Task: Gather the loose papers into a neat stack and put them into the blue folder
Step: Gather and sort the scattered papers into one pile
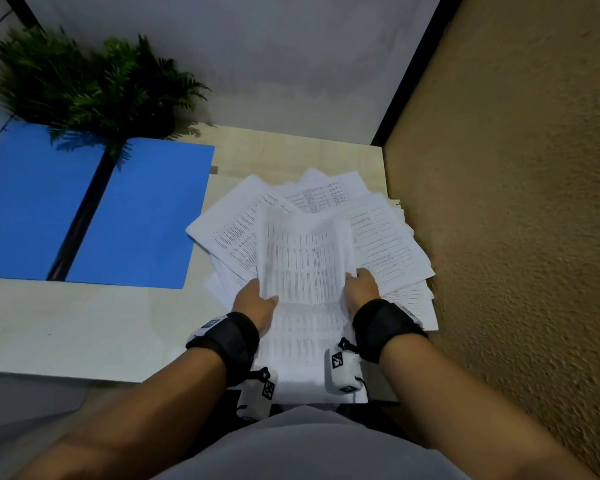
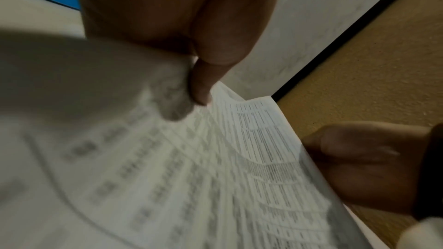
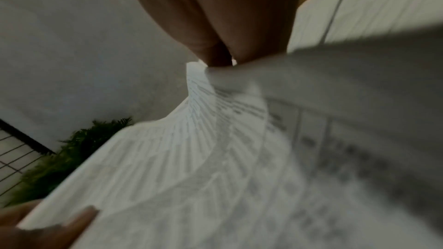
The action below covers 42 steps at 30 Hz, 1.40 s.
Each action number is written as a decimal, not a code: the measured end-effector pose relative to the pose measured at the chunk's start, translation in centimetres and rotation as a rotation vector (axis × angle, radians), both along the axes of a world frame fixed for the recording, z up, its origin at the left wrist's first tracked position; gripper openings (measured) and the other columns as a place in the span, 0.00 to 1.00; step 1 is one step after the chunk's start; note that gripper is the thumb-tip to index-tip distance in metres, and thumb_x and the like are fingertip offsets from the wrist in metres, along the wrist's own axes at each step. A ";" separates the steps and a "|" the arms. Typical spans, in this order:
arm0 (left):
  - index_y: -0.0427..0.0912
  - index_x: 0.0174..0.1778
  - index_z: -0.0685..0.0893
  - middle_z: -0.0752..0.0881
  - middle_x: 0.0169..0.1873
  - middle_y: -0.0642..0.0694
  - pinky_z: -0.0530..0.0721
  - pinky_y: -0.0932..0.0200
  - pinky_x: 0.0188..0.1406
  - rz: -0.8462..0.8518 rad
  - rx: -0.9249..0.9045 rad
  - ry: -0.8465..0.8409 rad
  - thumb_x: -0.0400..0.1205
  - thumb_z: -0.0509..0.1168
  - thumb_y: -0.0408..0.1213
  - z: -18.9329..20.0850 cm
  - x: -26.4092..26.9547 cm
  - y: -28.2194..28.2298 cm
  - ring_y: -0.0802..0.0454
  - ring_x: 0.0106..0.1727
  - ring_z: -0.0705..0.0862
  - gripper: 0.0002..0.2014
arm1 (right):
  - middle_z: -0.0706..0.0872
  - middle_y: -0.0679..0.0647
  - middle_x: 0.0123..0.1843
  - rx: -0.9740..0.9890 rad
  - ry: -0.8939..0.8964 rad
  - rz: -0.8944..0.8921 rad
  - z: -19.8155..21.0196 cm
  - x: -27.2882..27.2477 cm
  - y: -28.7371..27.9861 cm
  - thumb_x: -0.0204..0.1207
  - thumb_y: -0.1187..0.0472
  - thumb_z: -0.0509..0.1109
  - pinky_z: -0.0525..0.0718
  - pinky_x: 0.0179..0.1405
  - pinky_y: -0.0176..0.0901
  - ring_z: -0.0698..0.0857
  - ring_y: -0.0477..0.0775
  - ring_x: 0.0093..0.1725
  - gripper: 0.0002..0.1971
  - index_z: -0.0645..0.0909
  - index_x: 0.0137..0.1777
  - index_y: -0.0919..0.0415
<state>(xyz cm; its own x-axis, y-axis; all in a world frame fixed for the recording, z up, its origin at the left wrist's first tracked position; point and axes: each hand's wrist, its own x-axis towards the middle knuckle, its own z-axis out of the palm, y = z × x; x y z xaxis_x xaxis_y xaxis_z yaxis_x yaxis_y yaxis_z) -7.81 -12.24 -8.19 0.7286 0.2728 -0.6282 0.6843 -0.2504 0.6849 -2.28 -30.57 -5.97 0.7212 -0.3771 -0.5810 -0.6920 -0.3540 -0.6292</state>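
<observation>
Loose printed papers lie fanned out on the right part of the pale desk. One sheet is lifted above the pile, bowed and blurred. My left hand grips its left edge, thumb on top. My right hand grips its right edge. In the left wrist view my left fingers pinch the sheet, and my right hand shows behind its far edge. In the right wrist view my right fingers pinch the sheet. The blue folder lies open flat at the left.
A green fern plant stands behind the folder, its fronds over the spine. A brown textured wall runs close along the right of the papers. A grey wall backs the desk. The desk's front edge is near my body.
</observation>
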 end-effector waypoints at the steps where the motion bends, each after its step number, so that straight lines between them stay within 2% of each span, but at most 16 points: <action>1: 0.33 0.76 0.71 0.78 0.71 0.37 0.76 0.52 0.71 0.080 0.011 -0.025 0.85 0.62 0.36 0.1 0.2 0.4 0.38 0.71 0.78 0.23 | 0.77 0.64 0.71 -0.016 -0.038 -0.056 0.0 0.1 -0.1 0.83 0.66 0.59 0.75 0.69 0.47 0.78 0.62 0.66 0.16 0.74 0.69 0.66; 5: 0.35 0.70 0.78 0.83 0.63 0.36 0.80 0.53 0.61 0.356 0.028 -0.079 0.85 0.62 0.38 -0.1 1.5 2.9 0.36 0.62 0.83 0.18 | 0.73 0.64 0.71 -0.186 0.003 -0.372 0.4 0.7 -3.1 0.73 0.62 0.71 0.76 0.70 0.59 0.76 0.68 0.67 0.24 0.73 0.68 0.63; 9: 0.36 0.64 0.84 0.84 0.61 0.39 0.86 0.50 0.57 0.445 0.032 -0.113 0.79 0.69 0.37 0.0 2.7 4.3 0.37 0.56 0.87 0.18 | 0.87 0.58 0.58 0.129 -0.043 -0.616 -2.9 1.3 -6.1 0.54 0.55 0.78 0.87 0.56 0.61 0.88 0.62 0.54 0.33 0.76 0.62 0.58; 14: 0.38 0.51 0.85 0.89 0.53 0.35 0.86 0.51 0.50 0.505 -0.129 -0.226 0.73 0.72 0.24 0.4 4.0 4.0 0.40 0.48 0.88 0.12 | 0.89 0.59 0.55 0.366 -0.054 -0.471 -0.7 0.3 -4.4 0.74 0.65 0.75 0.88 0.56 0.59 0.89 0.63 0.52 0.19 0.80 0.65 0.65; 16: 0.39 0.51 0.83 0.88 0.49 0.38 0.85 0.56 0.44 0.499 -0.103 -0.249 0.74 0.70 0.25 0.6 4.4 4.4 0.41 0.47 0.87 0.11 | 0.87 0.64 0.58 0.318 -0.034 -0.457 -0.3 0.1 -4.7 0.78 0.63 0.72 0.87 0.56 0.54 0.87 0.64 0.51 0.19 0.78 0.67 0.69; 19: 0.41 0.48 0.81 0.86 0.48 0.41 0.87 0.53 0.44 0.511 -0.153 -0.298 0.74 0.69 0.28 1.0 4.8 5.1 0.40 0.49 0.87 0.09 | 0.81 0.64 0.71 0.137 -0.100 -0.466 1.1 -0.2 -5.2 0.82 0.63 0.67 0.79 0.64 0.48 0.81 0.65 0.67 0.22 0.72 0.74 0.70; 21: 0.47 0.47 0.80 0.87 0.49 0.43 0.88 0.45 0.53 0.526 -0.262 -0.329 0.74 0.69 0.26 1.2 4.8 5.7 0.41 0.50 0.88 0.12 | 0.82 0.60 0.69 0.076 -0.277 -0.402 2.4 -0.5 -5.3 0.83 0.67 0.63 0.79 0.59 0.38 0.81 0.63 0.67 0.20 0.73 0.74 0.66; 23: 0.47 0.57 0.77 0.85 0.52 0.48 0.85 0.50 0.53 0.514 -0.347 -0.343 0.76 0.68 0.21 1.3 4.8 6.3 0.47 0.53 0.86 0.19 | 0.82 0.55 0.61 0.012 -0.453 -0.337 4.1 -0.3 -5.5 0.85 0.67 0.59 0.80 0.48 0.32 0.83 0.59 0.61 0.16 0.74 0.72 0.65; 25: 0.43 0.68 0.72 0.83 0.58 0.48 0.84 0.53 0.53 0.461 -0.407 -0.327 0.77 0.67 0.18 1.4 4.7 6.9 0.49 0.57 0.84 0.27 | 0.81 0.55 0.56 -0.104 -0.587 -0.250 6.5 0.0 -5.8 0.86 0.64 0.58 0.76 0.50 0.35 0.82 0.55 0.58 0.13 0.74 0.68 0.66; 28: 0.38 0.77 0.71 0.81 0.68 0.41 0.81 0.45 0.66 0.319 -0.444 -0.249 0.76 0.67 0.16 1.4 4.3 7.3 0.42 0.67 0.82 0.32 | 0.79 0.53 0.52 -0.193 -0.760 -0.159 9.4 0.8 -6.7 0.86 0.63 0.58 0.74 0.48 0.34 0.79 0.49 0.51 0.11 0.74 0.64 0.67; 31: 0.31 0.73 0.76 0.83 0.65 0.36 0.77 0.43 0.72 0.257 -0.367 -0.148 0.78 0.67 0.18 1.7 3.5 6.4 0.37 0.67 0.82 0.26 | 0.80 0.55 0.47 -0.262 -0.960 -0.127 12.0 1.2 -7.1 0.85 0.62 0.59 0.75 0.41 0.33 0.79 0.47 0.44 0.11 0.74 0.58 0.72; 34: 0.27 0.67 0.78 0.85 0.60 0.34 0.78 0.52 0.64 0.232 -0.276 -0.083 0.78 0.68 0.20 1.7 2.8 5.8 0.38 0.62 0.84 0.20 | 0.85 0.61 0.46 -0.276 -1.143 -0.161 14.7 1.5 -6.9 0.85 0.60 0.59 0.77 0.46 0.31 0.82 0.48 0.42 0.13 0.76 0.60 0.70; 36: 0.26 0.66 0.78 0.84 0.59 0.36 0.76 0.56 0.61 0.223 -0.245 -0.069 0.79 0.68 0.21 1.6 2.6 5.6 0.39 0.59 0.83 0.19 | 0.87 0.48 0.54 -0.221 -1.273 -0.176 16.7 1.6 -6.4 0.85 0.60 0.60 0.80 0.58 0.34 0.85 0.34 0.51 0.11 0.74 0.66 0.58; 38: 0.28 0.67 0.78 0.84 0.58 0.37 0.76 0.56 0.61 0.218 -0.257 -0.062 0.80 0.68 0.22 1.8 2.3 5.4 0.40 0.59 0.83 0.19 | 0.84 0.34 0.56 -0.194 -1.398 -0.185 18.8 1.6 -6.1 0.84 0.64 0.60 0.78 0.62 0.29 0.81 0.24 0.58 0.14 0.69 0.67 0.54; 40: 0.31 0.67 0.79 0.84 0.59 0.38 0.77 0.53 0.64 0.202 -0.281 -0.070 0.78 0.69 0.23 1.9 2.0 5.2 0.40 0.61 0.83 0.20 | 0.81 0.35 0.56 -0.150 -1.430 -0.156 19.8 2.1 -6.1 0.83 0.67 0.60 0.75 0.62 0.25 0.80 0.22 0.57 0.13 0.70 0.65 0.57; 42: 0.36 0.66 0.79 0.85 0.61 0.40 0.78 0.45 0.69 0.177 -0.291 -0.079 0.72 0.74 0.28 1.4 1.9 5.3 0.39 0.64 0.84 0.25 | 0.83 0.42 0.52 -0.096 -1.284 -0.076 19.1 2.7 -5.5 0.81 0.68 0.61 0.80 0.58 0.32 0.83 0.30 0.52 0.12 0.74 0.59 0.52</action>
<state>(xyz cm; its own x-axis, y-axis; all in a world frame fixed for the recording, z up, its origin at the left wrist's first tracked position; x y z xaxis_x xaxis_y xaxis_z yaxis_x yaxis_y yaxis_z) -5.93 -6.96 -6.77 0.7356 0.2171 -0.6417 0.6415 0.0815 0.7628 0.42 -36.05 13.14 0.7154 -0.4429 0.5404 0.3661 -0.4211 -0.8299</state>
